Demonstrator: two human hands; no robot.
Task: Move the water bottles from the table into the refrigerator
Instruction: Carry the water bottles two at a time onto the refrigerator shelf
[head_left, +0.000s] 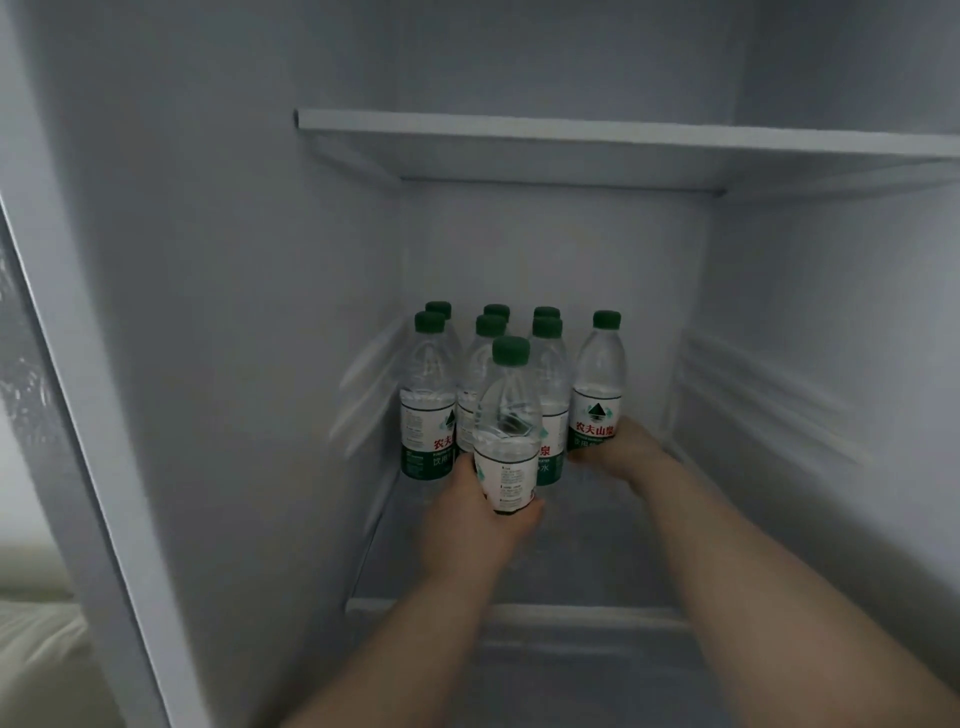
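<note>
Both my arms reach into the open refrigerator over its glass shelf (587, 525). My left hand (470, 525) grips the base of a clear water bottle (508, 426) with a green cap, held upright just in front of the stored bottles. My right hand (626, 452) holds the lower part of another bottle (597, 389), upright at the right end of the group, near the back of the shelf. Several more green-capped bottles (428, 395) stand in two rows at the back left. My fingers are mostly hidden behind the bottles.
An upper shelf (623, 137) spans the compartment above the bottles. The fridge's left wall (249, 364) and right wall (831, 389) close in the sides. The shelf's front edge (519, 613) lies below my forearms. A door frame (78, 415) runs along the left.
</note>
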